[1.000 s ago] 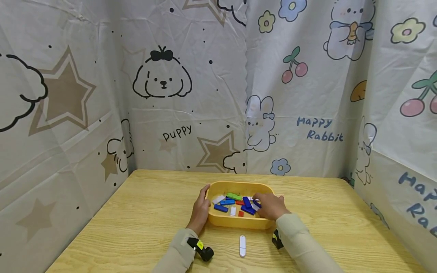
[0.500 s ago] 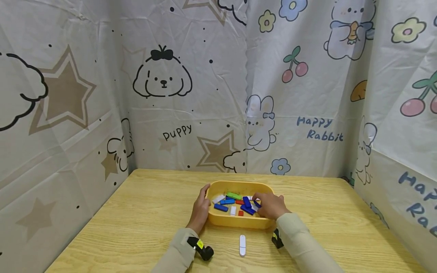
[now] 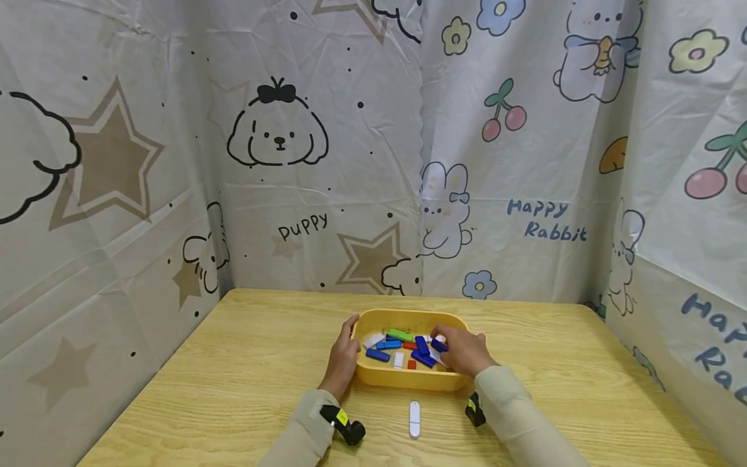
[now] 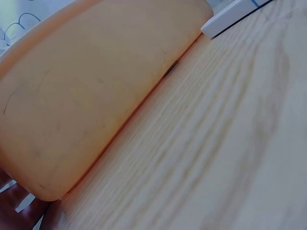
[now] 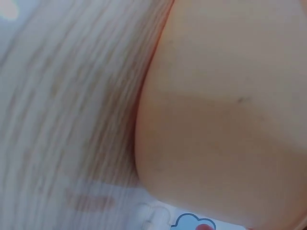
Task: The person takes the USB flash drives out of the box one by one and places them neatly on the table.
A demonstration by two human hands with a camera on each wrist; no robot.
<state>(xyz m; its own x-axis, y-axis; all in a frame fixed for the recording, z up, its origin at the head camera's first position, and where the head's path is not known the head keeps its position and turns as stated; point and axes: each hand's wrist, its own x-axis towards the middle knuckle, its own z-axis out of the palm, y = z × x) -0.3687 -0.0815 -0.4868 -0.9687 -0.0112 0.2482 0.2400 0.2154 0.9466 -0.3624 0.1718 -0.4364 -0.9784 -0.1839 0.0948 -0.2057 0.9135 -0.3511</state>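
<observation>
Blue stick [image 3: 439,346] lies inside the right grip [image 3: 465,352].

Yellow tray [image 3: 408,381] stands upright on counter [image 3: 262,353]; small coloured pieces [image 3: 423,346] lie mixed inside; white stick [image 3: 414,420] lies near, outside.

Rests the left hand [image 4: 17,216] at a lower corner of an orange-yellow bin [image 4: 105,86], upright on a wood-grain table [image 4: 216,143] near a white stick [image 4: 235,18].

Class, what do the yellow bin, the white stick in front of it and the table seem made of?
Yellow bin: probably smooth plastic; rounded corners, uniform walls. White stick: likely smooth plastic; even colour, dividing line. Table: smooth wood or laminate; visible grain fits both.
</observation>
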